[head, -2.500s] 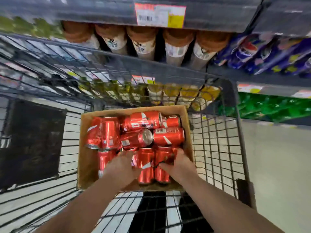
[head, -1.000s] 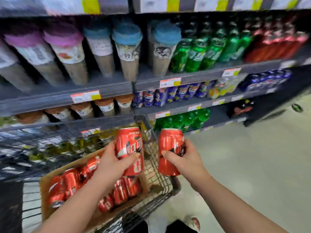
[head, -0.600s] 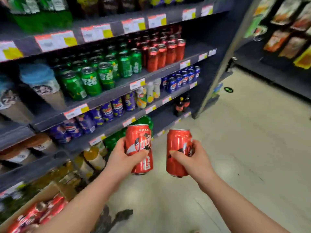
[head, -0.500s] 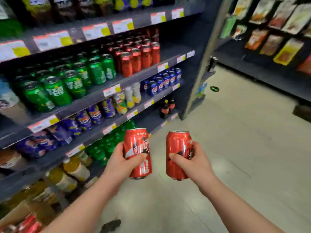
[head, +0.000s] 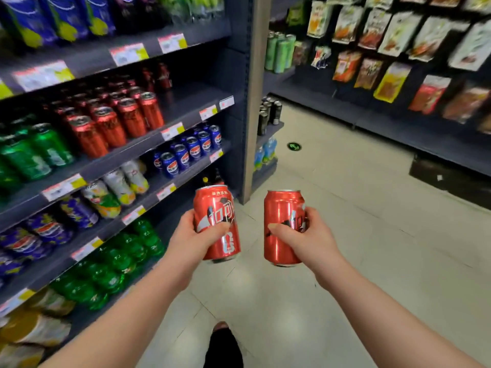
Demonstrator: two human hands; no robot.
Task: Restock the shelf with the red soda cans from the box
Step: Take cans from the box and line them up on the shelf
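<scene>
1. Left hand (head: 191, 240) is up in front, fingers and thumb wrapped round a red soda can. Call it the left can (head: 220, 205): nearly upright, tipped a touch to the left, white lettering facing the camera.
2. Right hand (head: 308, 240) grasps a second red one, the right can (head: 281, 216). The thumb lies across the near face, the fingers curl round the far side, and the can stands upright.
3. Both cans hang side by side over the pale floor (head: 345, 235), a clear gap between them, neither touching the shelving.
4. On the left stands the dark unit. Its middle shelf (head: 186, 102) carries rows of shelved red cans (head: 119, 123), all upright, and to their right the board lies bare out to the end post.
5. Further left on that same shelf are the green cans (head: 39, 152), packed in beside the red ones.
6. One level down sit the blue cans (head: 191, 150) near the right end. Lower again, green bottles (head: 119, 261) fill a shelf near the floor.
7. Orange-and-yellow price tags (head: 172, 131) run along the shelf edges; the print is too blurred to read.
8. Far right, across the aisle, snack packets (head: 393, 81) hang in rows. A round green arrow marker (head: 294, 146) sits on the floor between the two sides.
9. At the bottom of the view, a dark trouser leg (head: 223, 349) shows between the forearms.
</scene>
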